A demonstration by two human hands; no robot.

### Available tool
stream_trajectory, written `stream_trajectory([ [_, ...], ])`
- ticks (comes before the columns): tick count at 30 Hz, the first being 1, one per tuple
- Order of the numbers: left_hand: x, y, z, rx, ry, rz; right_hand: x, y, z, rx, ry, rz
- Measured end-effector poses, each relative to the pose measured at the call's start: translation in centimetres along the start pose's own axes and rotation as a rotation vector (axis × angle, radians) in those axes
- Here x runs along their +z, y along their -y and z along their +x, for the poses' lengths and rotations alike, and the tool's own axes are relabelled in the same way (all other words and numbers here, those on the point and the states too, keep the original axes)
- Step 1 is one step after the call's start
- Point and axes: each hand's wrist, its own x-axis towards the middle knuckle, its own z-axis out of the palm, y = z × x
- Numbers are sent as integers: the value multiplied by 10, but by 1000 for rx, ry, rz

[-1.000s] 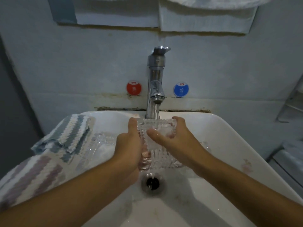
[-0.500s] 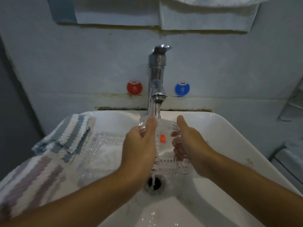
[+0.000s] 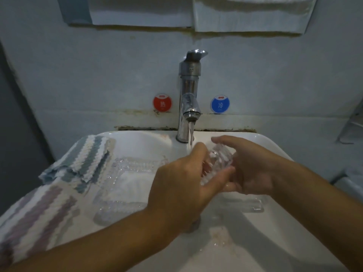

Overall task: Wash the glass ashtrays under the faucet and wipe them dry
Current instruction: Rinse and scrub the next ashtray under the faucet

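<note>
Both hands have swung the ashtray (image 3: 218, 163) rightward and tipped it on edge since half a second ago; then it faced the camera under the stream, with a red label showing. Nearest, the forearms reach in over the white sink (image 3: 275, 232), whose wet floor glistens below the hands. At the near left, a striped towel (image 3: 39, 209) lies draped over the sink's rim. The left hand (image 3: 182, 189) grips the ashtray from the left, fingers wrapped across its near face and thumb at its upper edge. The right hand (image 3: 253, 169) holds its right side, fingers curled behind and the forefinger stretched over the top. Between them the ribbed glass is held above the basin, just right of the falling water (image 3: 190, 138), which lands by the left thumb. A second ashtray (image 3: 125, 185) rests in the basin's left part, touching the towel. Another clear piece (image 3: 253, 205) lies right of the hands, too faint to identify. Beyond, the faucet (image 3: 189, 95) runs, with a red sticker (image 3: 162, 103) left and a blue sticker (image 3: 220, 104) right on the wall
</note>
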Motion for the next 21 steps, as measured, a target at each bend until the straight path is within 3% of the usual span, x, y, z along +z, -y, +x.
stream_trajectory([
  [4, 4, 1, -1, 329, 88, 126, 0, -2, 0, 19, -19, 8],
  [10, -5, 7, 7, 309, 347, 162, 0, -4, 0, -61, -12, 87],
  [13, -9, 12, 10, 166, 437, 142, 1, -11, 5, -127, -57, 103],
  [19, -10, 34, 14, -386, 256, -31, 0, -11, 14, -162, -30, 119],
  [21, -9, 37, 14, -477, 350, -46, -3, -13, 18, -191, -37, 49],
])
